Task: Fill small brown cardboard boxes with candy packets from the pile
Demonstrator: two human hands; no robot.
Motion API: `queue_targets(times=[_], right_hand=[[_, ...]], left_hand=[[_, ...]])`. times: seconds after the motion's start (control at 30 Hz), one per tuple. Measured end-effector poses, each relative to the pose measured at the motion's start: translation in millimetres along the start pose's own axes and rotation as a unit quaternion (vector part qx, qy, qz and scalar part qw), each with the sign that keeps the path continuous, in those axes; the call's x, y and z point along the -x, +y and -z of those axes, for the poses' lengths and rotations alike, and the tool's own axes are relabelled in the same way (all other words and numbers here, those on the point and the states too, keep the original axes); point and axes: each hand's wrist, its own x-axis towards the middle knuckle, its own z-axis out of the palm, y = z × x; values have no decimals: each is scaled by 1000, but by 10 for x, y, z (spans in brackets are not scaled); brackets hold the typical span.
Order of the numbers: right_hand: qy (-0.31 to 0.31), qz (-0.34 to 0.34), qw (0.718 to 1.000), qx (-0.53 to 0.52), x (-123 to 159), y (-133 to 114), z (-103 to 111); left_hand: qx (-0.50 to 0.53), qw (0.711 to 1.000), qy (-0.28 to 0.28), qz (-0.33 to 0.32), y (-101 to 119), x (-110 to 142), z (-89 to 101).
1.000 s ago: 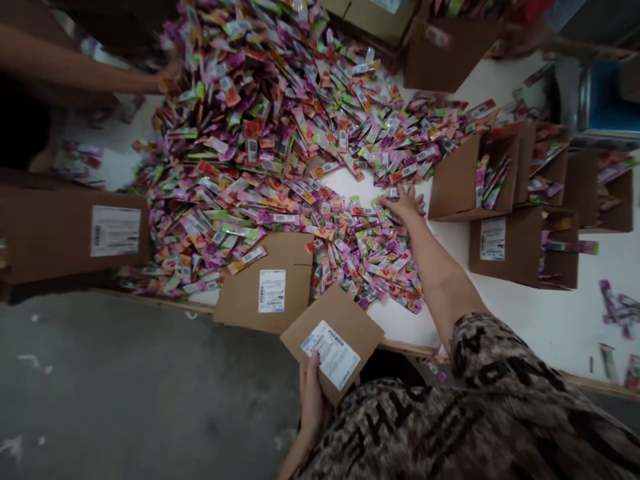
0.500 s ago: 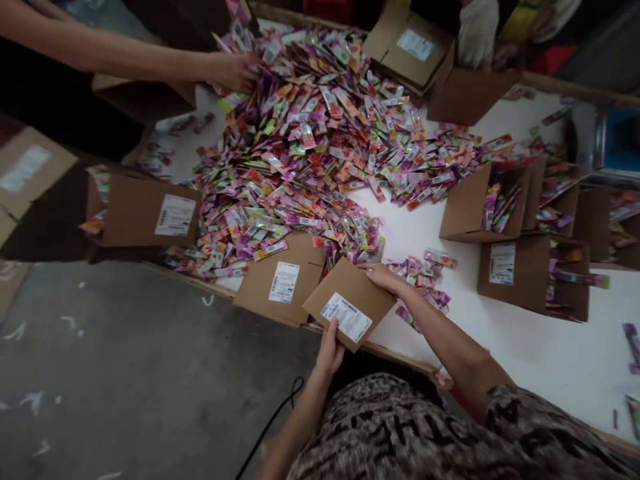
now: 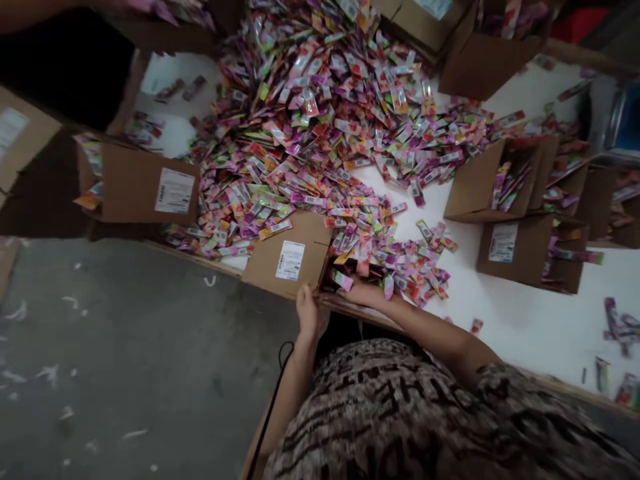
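A labelled cardboard box (image 3: 267, 257) lies at the table's near edge, against the heap of small colourful sachets (image 3: 310, 133). My left hand (image 3: 307, 312) is closed on cardboard at that box's near right corner. Just to the right, my right hand (image 3: 359, 292) reaches low among sachets at the table edge. Several sachets (image 3: 363, 260) lie over its fingers and hide them, so its grip does not show. A dark gap between my hands looks like a box mouth, but I cannot tell.
Filled boxes (image 3: 515, 250) stand on the white table (image 3: 535, 327) at right. Another filled box (image 3: 133, 183) stands at the left edge. More boxes (image 3: 493, 57) are at the back. A co-worker's arm (image 3: 40, 17) shows at top left. Scraps lie on the floor (image 3: 165, 347).
The labelled box I held in both hands no longer shows with its label up. My right hand has moved down among the sachets; my left hand has shifted left. More sachets lie near my right hand.
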Motion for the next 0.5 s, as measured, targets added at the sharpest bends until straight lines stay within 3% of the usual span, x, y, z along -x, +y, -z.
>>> queue_targets(times=[0.03, 0.1, 0.17, 0.23, 0.37, 0.43, 0.5], right_hand=[[16, -13, 1000, -5, 21, -52, -69], [28, -12, 999, -8, 56, -182, -103], [21, -8, 1000, 9, 97, -320, -15], [14, -22, 999, 47, 175, -454, 149], [19, -1, 998, 55, 475, -709, 510], [26, 48, 998, -17, 656, -746, 676], [59, 56, 988, -133, 831, -624, 829]], left_hand=[[-10, 998, 3, -66, 157, 24, 73], [-61, 979, -85, -176, 467, 14, 123], [-123, 940, -235, -216, 695, -61, 44], [-166, 904, -322, -228, 790, -143, -111], [-188, 887, -346, -242, 725, -174, -297], [-184, 882, -364, -236, 704, -162, -245], [-181, 875, -397, -211, 762, -189, -131]])
